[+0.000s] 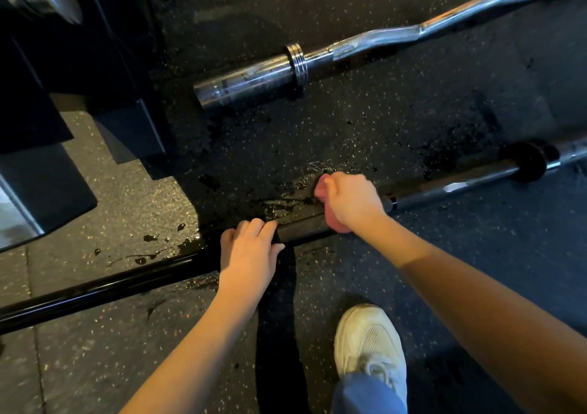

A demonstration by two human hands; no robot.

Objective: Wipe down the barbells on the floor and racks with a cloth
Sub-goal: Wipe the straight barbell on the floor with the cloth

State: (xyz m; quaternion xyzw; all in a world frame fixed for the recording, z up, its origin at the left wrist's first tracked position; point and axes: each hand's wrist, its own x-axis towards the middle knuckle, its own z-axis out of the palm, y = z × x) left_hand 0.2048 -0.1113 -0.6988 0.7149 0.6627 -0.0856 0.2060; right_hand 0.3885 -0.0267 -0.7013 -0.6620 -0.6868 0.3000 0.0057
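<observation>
Clutching a pink cloth (335, 223), right hand (353, 200) rests on black barbell (301, 230).

Pretty open stretch of floor (365, 118) between the curl bar (254, 75) and the black barbell (95, 289), but the black rack base (127, 121) boxes in the left side and a white shoe (370, 334) sits on the barbell's near side.

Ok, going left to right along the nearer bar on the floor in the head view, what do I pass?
Bare black shaft → left hand resting on it → right hand gripping the pink cloth → shiny steel section → black collar.
</observation>
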